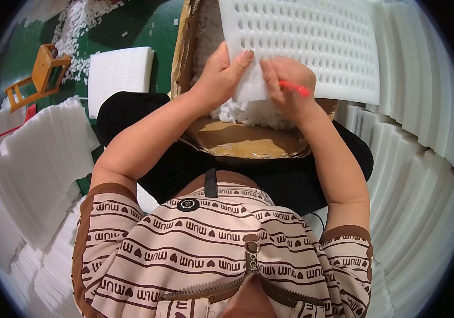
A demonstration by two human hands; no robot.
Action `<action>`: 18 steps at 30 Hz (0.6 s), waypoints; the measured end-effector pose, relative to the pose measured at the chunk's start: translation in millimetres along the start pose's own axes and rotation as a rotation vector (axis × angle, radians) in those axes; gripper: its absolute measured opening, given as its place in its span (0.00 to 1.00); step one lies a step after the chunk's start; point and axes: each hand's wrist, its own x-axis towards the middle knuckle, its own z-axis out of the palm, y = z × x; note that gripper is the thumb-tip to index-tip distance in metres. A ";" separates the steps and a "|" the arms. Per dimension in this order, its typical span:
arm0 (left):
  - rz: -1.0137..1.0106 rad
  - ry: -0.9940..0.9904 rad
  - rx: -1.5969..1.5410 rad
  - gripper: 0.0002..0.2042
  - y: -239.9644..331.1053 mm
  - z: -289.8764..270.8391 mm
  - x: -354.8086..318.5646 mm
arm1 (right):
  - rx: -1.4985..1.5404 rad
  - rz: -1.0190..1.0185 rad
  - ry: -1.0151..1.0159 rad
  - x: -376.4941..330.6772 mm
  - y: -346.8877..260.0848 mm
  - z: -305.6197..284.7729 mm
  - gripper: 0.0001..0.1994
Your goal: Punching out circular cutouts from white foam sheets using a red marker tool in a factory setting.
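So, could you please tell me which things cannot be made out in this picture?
All in the head view:
- Red tool: its other end is hidden by the right hand, which is blurred.
- Left hand: most fingers are hidden behind the white foam sheet.
- Sheet: its far edge is cut off by the picture's top.
- Cardboard box: the sheet hides part of its inside.

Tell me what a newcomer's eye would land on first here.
Probably the white foam sheet with its rows of oval marks, over the cardboard box at upper centre, the left hand gripping its left edge. Next, the bright red tool in the blurred right hand. At upper left, a small wooden chair shows against the green floor.
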 end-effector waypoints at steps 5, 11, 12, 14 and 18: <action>-0.016 0.006 -0.145 0.13 -4.0 17.2 20.9 | 0.672 0.362 0.183 5.6 29.2 -21.2 0.10; 0.057 0.005 -0.068 0.13 -1.9 16.8 18.4 | 0.305 -0.018 0.093 8.9 16.7 -2.9 0.09; 0.040 0.007 -0.068 0.13 -1.9 16.1 19.2 | 0.405 0.041 0.098 9.5 18.1 -4.5 0.09; 0.006 0.011 -0.072 0.13 -2.5 14.5 20.8 | 0.602 0.160 0.102 11.4 18.4 -6.7 0.09; 0.053 0.035 0.011 0.13 -7.0 17.2 21.5 | 0.617 0.210 0.130 11.0 0.6 -15.7 0.08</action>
